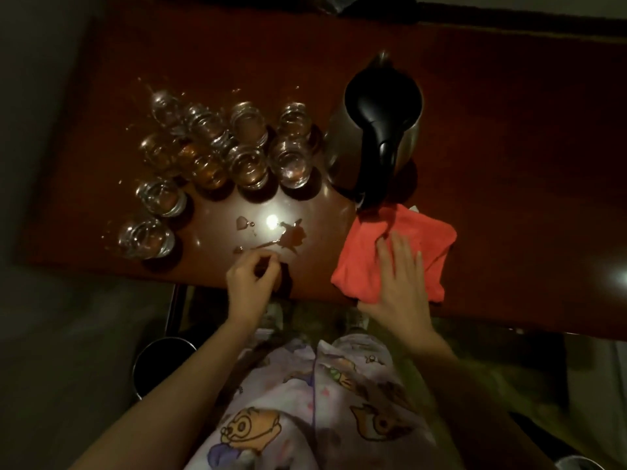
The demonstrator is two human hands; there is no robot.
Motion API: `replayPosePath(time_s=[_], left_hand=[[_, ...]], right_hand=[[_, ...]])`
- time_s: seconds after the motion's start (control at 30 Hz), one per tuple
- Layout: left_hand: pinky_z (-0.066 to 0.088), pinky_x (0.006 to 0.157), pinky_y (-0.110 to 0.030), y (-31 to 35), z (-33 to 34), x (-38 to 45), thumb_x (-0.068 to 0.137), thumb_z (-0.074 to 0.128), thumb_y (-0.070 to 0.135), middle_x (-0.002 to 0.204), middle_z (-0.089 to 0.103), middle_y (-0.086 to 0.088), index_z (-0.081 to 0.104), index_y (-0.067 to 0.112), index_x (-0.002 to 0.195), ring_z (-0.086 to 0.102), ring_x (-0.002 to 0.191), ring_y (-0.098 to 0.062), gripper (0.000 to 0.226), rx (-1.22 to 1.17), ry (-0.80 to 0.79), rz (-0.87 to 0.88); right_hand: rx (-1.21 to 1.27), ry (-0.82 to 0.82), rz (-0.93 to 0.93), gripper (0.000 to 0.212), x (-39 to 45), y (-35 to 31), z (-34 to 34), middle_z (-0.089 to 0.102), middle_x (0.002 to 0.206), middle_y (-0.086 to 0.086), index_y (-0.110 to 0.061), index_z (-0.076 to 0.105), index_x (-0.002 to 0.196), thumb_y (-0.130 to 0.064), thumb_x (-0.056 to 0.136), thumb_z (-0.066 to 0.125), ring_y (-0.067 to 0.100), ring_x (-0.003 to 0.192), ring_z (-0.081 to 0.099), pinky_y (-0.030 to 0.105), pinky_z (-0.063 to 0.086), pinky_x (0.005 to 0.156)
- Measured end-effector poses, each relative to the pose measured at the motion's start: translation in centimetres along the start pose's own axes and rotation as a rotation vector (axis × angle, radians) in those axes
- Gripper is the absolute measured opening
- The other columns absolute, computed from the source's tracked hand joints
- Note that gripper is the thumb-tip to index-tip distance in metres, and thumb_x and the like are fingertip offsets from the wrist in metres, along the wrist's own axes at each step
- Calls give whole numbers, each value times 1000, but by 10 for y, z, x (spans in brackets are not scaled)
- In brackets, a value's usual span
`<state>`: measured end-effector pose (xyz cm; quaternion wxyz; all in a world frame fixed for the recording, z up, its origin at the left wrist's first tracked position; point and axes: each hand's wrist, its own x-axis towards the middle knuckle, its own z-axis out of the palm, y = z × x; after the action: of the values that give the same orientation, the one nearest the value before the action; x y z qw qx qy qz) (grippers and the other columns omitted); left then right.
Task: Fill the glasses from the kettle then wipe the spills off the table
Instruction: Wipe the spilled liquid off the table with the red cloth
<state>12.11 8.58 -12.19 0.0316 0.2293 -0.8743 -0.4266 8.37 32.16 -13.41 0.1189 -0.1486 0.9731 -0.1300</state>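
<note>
Several clear glasses [251,164] stand grouped on the dark red table [509,130], left of a steel kettle [380,130] with a black lid and handle. Small puddles of spilled water [291,237] shine near the table's front edge. A red cloth [417,232] lies to the right of the spill, in front of the kettle. My right hand [402,276] rests flat on the cloth, fingers spread. My left hand [252,281] hovers at the front edge just below the spill, fingers loosely curled with nothing visible in them.
A dark round pot or bin [159,364] stands on the floor under the table's left front. My patterned clothing [305,401] fills the lower middle. The table's right half stretches away past the kettle.
</note>
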Motion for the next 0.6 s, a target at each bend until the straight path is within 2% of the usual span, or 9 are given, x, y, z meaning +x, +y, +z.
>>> replayPosePath(time_s=[0.1,0.2,0.3,0.4,0.5,0.6], left_hand=[[38,73,-16,-23,-21,15,89,58,9,91,59,-7,64,7,89,54,84,-15,7,62,108,58],[36,83,-12,-48,-38,30,90,55,8,101,58,-6,63,5,96,52,96,-13,10,130,107,124],[36,97,-18,-74,-52,39,91,53,7,116,59,-7,63,5,105,49,111,-11,17,175,49,153],[22,108,-10,-98,-63,41,88,55,0,133,51,-4,58,10,121,38,127,-7,35,248,-127,241],[16,112,-11,-110,-69,45,82,55,-11,139,46,-9,52,9,129,33,133,-12,51,299,-186,335],[15,114,-15,-114,-71,49,80,54,-17,138,46,-14,50,5,130,31,133,-12,55,309,-182,391]], right_hand=[[-25,-50,8,104,12,-3,10,29,151,26,-1,31,143,-55,58,58,38,142,23,54,14,115],[-65,-1,13,94,10,-11,22,34,149,26,0,38,140,-57,65,43,38,140,25,51,18,113],[-81,35,41,91,11,-24,29,39,145,27,1,41,138,-56,68,41,41,138,30,54,24,111],[-71,40,63,89,15,-46,34,42,145,24,1,40,139,-55,69,41,43,139,29,55,26,110],[-32,40,92,90,22,-73,42,36,151,16,-4,33,144,-55,70,41,37,143,18,49,17,114],[14,89,151,87,32,-103,49,35,152,11,-8,33,145,-54,72,39,35,145,14,48,13,114]])
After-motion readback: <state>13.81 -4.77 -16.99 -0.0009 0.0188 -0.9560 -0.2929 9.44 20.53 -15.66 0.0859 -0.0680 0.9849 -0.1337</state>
